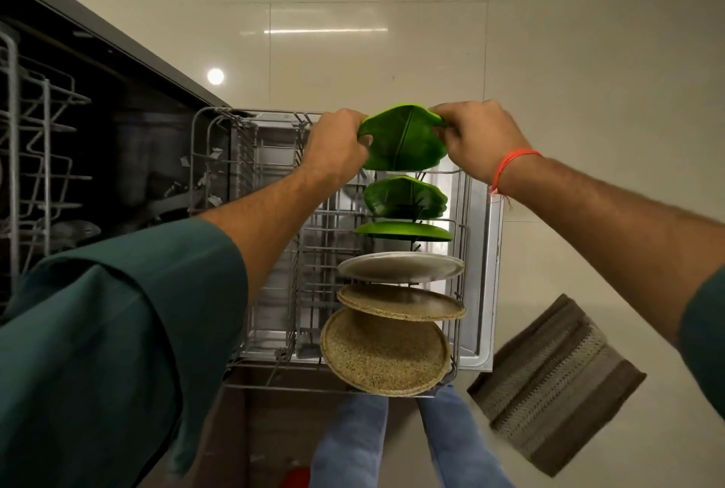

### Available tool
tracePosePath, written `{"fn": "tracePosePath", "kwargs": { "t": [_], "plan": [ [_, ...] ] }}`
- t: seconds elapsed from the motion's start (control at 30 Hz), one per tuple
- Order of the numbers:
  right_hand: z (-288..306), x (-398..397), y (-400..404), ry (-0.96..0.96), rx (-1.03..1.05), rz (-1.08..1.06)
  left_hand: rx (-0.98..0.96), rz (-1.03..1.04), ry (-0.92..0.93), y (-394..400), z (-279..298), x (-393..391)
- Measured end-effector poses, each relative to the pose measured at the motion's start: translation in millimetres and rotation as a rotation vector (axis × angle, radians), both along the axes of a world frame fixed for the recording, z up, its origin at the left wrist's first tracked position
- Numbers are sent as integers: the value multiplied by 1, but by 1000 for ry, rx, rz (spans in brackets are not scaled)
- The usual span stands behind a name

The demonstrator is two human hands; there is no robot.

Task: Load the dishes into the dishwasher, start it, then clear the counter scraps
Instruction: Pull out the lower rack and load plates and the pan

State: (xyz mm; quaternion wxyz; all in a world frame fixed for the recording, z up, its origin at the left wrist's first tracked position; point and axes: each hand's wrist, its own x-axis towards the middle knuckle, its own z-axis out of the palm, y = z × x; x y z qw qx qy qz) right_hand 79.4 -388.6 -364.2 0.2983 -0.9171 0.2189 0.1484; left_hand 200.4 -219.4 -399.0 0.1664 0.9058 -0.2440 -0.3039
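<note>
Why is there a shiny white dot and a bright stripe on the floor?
In the head view, the dot and stripe are glare: lamps mirrored in the glossy floor tiles. The dishwasher's inside at the left is dark and dim. The wide lens bends the edges, so the sleeve looks huge.

Striped brown mat (557, 385) lies on pale tiled floor (588, 95). Red obj (295, 480), partly cut off, well left of mat, near frame btm.
</note>
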Motion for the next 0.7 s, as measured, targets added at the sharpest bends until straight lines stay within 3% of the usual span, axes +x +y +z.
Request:
{"fn": "tracePosePath", "kwargs": {
  "t": [0.4,0.7],
  "plan": [
    [-45,-3,7,64,48,-55,64,-33,35,3,-36,-3],
    [-56,-9,0,120,78,-84,-7,15,150,5,-44,-10]
  ]
}}
